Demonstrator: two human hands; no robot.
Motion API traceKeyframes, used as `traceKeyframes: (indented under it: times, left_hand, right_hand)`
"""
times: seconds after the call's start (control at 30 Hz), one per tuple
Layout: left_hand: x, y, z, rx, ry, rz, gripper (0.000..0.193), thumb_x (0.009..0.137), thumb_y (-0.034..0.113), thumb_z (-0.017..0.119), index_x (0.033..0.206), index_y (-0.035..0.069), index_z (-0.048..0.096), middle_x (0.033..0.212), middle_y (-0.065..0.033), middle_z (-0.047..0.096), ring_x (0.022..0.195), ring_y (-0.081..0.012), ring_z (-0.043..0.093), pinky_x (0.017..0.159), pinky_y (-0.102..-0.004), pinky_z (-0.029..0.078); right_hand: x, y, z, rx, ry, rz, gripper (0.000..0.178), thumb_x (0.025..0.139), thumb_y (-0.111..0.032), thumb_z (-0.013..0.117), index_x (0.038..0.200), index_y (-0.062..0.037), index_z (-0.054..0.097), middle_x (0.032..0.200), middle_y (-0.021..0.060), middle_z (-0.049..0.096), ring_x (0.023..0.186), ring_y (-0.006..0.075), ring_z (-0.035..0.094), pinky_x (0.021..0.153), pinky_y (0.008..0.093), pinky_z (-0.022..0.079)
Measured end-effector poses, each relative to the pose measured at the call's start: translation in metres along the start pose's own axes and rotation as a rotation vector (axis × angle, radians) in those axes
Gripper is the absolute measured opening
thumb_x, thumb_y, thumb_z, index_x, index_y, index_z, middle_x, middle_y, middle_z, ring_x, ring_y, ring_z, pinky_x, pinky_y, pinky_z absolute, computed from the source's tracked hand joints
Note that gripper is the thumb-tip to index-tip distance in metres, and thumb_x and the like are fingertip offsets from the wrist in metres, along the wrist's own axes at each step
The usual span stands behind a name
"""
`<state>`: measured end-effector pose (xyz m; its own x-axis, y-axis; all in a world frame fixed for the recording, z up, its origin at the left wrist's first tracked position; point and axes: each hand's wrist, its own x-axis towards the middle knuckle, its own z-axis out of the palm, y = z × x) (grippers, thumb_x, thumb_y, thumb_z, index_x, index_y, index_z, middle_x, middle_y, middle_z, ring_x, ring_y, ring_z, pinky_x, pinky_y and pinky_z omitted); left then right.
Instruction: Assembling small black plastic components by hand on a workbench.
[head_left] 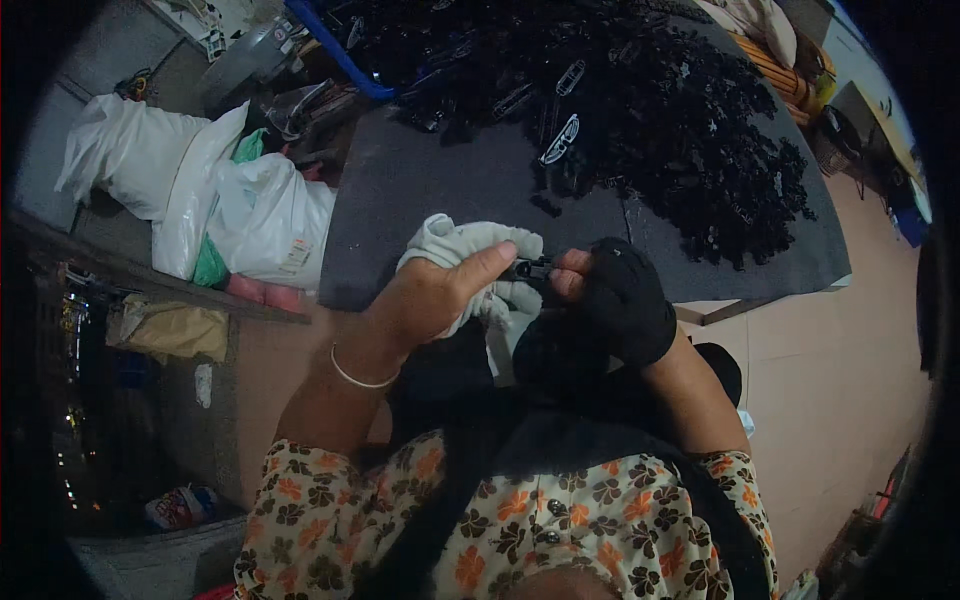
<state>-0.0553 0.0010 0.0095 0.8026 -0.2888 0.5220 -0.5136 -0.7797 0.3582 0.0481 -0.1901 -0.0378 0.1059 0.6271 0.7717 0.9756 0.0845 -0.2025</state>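
Observation:
Between both hands, over the near edge of the table, is a small black plastic part (pixel 532 268); its exact kind is hard to make out. My left hand (pixel 445 290) pinches its left end, the bare thumb on top and white cloth or a white glove (pixel 470 238) covering the fingers. A strip of the white fabric hangs below. My right hand (pixel 625 300), in a black glove with bare fingertips, grips the part's right end. Beyond them, a large heap of small black parts (pixel 690 150) spreads over the dark grey tabletop (pixel 400 210). One piece with a pale outline (pixel 560 140) stands out.
White plastic sacks (pixel 270 215) sit on a shelf at the left, with green and pink bags among them. A blue bar or rim (pixel 340 50) crosses the table's far left. Orange rods or tubes (pixel 780 80) lie at the far right. Pinkish floor (pixel 800 400) shows at right.

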Motion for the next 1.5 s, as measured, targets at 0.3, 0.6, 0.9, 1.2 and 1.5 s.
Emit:
traceKeyframes:
  times: [0.3,0.6,0.9,1.2,1.5]
  left_hand:
    - [0.007,0.023,-0.001,-0.707,-0.046,-0.755,0.022,0.084,0.003,0.058,0.105,-0.003,0.059,0.086,-0.013,0.066,0.074,-0.0152,0.064,0.058,-0.0248,0.052]
    - [-0.004,0.021,0.004,-0.354,-0.083,-0.35,0.023,0.081,0.009,0.064,0.102,0.001,0.062,0.096,-0.014,0.064,0.08,-0.0197,0.064,0.07,-0.0296,0.051]
    - [0.077,-0.052,0.008,0.095,-0.156,-0.135,0.032,0.079,0.018,0.063,0.11,0.008,0.06,0.108,-0.0143,0.059,0.103,-0.0309,0.055,0.091,-0.0358,0.043]
    - [0.107,-0.078,0.045,0.364,-0.418,-0.477,0.036,0.08,0.01,0.059,0.115,0.007,0.056,0.107,-0.0165,0.059,0.097,-0.0333,0.057,0.084,-0.0375,0.047]
    - [0.042,-0.076,0.022,-0.897,0.233,-0.9,0.025,0.088,0.008,0.05,0.108,-0.005,0.057,0.094,-0.0126,0.061,0.078,-0.0172,0.063,0.065,-0.0268,0.056]
  right_hand:
    - [0.01,-0.006,0.002,0.007,0.015,0.11,0.028,0.066,-0.007,0.07,0.092,-0.0029,0.062,0.086,0.0097,0.06,0.074,0.0266,0.059,0.07,0.0341,0.048]
    - [0.008,-0.005,-0.011,0.563,-0.218,0.61,0.03,0.075,-0.021,0.071,0.096,-0.0007,0.063,0.085,0.0132,0.061,0.079,0.0223,0.061,0.07,0.0314,0.048]
    - [0.021,0.028,0.006,0.067,-0.185,0.417,0.03,0.078,-0.026,0.064,0.099,-0.0037,0.063,0.089,0.0162,0.062,0.078,0.0298,0.061,0.072,0.0385,0.048]
    - [0.03,0.031,0.026,-0.024,-0.142,0.415,0.019,0.08,-0.017,0.058,0.094,-0.0046,0.061,0.088,0.0167,0.062,0.081,0.0323,0.061,0.069,0.0412,0.047]
    - [0.027,0.033,0.02,-0.108,-0.308,0.365,0.014,0.074,-0.014,0.063,0.085,-0.0065,0.063,0.089,0.0147,0.06,0.075,0.0297,0.059,0.062,0.0394,0.047]
